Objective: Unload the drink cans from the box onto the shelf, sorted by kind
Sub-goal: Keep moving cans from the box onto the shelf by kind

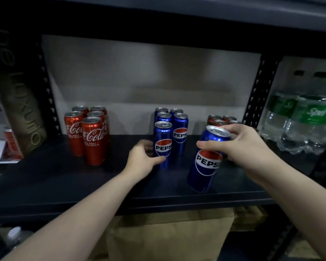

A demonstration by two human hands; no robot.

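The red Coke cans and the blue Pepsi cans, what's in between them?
Nothing: in the head view, only bare dark shelf lies between the Coke cans and the Pepsi cans.

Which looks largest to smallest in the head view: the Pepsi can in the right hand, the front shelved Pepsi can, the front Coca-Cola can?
1. Pepsi can in the right hand, though it is nearest the camera.
2. front Coca-Cola can and front shelved Pepsi can: too alike to rank.

Coca-Cola cans (87,132) left of Pepsi cans (169,129)
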